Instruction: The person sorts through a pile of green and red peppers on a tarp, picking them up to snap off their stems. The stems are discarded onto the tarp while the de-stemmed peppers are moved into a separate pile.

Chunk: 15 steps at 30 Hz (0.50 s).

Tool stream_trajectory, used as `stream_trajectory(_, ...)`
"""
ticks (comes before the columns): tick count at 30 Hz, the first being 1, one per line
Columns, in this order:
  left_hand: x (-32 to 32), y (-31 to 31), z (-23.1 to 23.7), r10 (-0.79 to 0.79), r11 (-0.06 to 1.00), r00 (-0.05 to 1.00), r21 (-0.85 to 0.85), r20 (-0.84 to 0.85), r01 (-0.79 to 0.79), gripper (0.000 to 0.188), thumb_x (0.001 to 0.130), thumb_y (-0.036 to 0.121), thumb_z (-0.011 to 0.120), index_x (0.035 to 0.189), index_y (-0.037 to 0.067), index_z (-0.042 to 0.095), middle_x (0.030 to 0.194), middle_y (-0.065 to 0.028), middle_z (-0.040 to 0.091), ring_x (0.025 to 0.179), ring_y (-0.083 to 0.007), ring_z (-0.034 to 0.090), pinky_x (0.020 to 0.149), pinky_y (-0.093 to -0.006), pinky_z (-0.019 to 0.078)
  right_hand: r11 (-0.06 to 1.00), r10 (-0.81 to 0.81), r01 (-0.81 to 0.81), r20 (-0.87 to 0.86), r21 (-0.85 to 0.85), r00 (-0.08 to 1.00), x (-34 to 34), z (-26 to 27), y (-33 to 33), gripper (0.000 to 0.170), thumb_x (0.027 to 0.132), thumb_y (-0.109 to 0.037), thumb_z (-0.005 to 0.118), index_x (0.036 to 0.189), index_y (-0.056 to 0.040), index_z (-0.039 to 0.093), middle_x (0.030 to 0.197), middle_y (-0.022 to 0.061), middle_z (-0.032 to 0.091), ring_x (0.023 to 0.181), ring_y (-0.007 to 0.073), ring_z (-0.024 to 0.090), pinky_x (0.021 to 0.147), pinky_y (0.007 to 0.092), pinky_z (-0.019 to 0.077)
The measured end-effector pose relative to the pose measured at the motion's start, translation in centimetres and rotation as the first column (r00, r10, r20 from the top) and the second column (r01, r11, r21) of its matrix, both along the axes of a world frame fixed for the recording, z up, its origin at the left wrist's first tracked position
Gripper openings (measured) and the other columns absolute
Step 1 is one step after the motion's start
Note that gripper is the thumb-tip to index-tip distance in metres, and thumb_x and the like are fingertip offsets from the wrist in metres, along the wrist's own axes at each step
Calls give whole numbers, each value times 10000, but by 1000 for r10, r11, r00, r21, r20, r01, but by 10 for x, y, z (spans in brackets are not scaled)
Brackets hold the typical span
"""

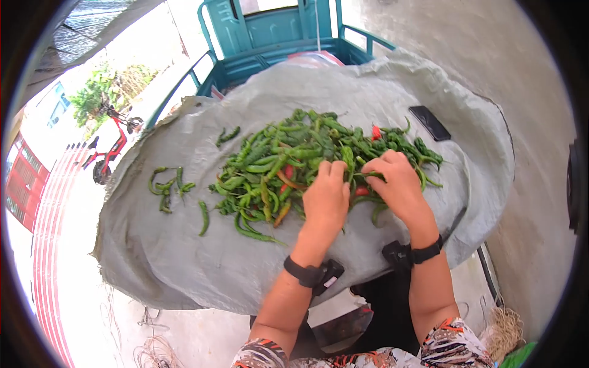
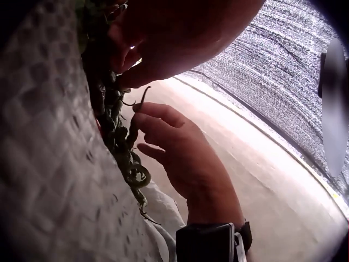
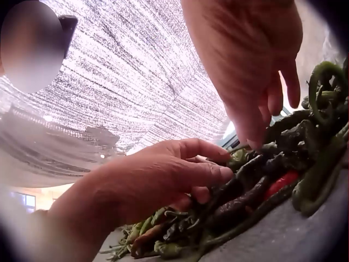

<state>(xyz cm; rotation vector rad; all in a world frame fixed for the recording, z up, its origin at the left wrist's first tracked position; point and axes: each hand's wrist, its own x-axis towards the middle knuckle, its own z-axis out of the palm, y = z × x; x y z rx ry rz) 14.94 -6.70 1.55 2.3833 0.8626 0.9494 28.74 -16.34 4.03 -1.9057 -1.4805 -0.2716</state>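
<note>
A heap of green peppers [image 1: 264,159] with some red ones lies on a grey woven sheet [image 1: 165,257]. At the heap's near side, my left hand [image 1: 328,199] pinches a green pepper [image 3: 238,157] between thumb and fingers, its palm partly hiding the grip. Just to its right, my right hand [image 1: 399,187] has its fingers bent down at the peppers. In the left wrist view, that right hand [image 2: 188,150] pinches a thin dark-green pepper [image 2: 133,128]. A red pepper [image 3: 281,183] lies below the hands in the right wrist view.
A black phone [image 1: 431,122] lies at the sheet's right back. Left of the heap are a few separate peppers [image 1: 204,218] and a small group [image 1: 164,187]. Behind the sheet stands a teal cart frame [image 1: 276,27]; a red scooter [image 1: 113,147] is further left.
</note>
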Motion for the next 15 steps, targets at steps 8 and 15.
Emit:
stream_trajectory(8, 3, 10, -13, 25, 999, 998, 37, 52, -27, 343, 851, 131, 666, 1173, 115, 548, 1062, -69, 619, 852, -307, 655, 692, -426, 523, 761, -62, 289, -378, 581, 924, 0, 14, -4, 117, 884, -56, 684, 988, -48, 631, 815, -19, 595, 659, 48, 516, 615, 209, 439)
stream_trajectory(15, 0, 2, -2, -7, 992, 1000, 126, 2, 7, 306, 850, 186, 686, 1139, 186, 585, 955, -39, 589, 791, -282, 654, 620, -413, 512, 573, -34, 288, -329, 767, 944, 1, 17, -10, 120, 922, -66, 660, 1033, -45, 621, 941, 18, 621, 792, 73, 585, 677, 226, 483)
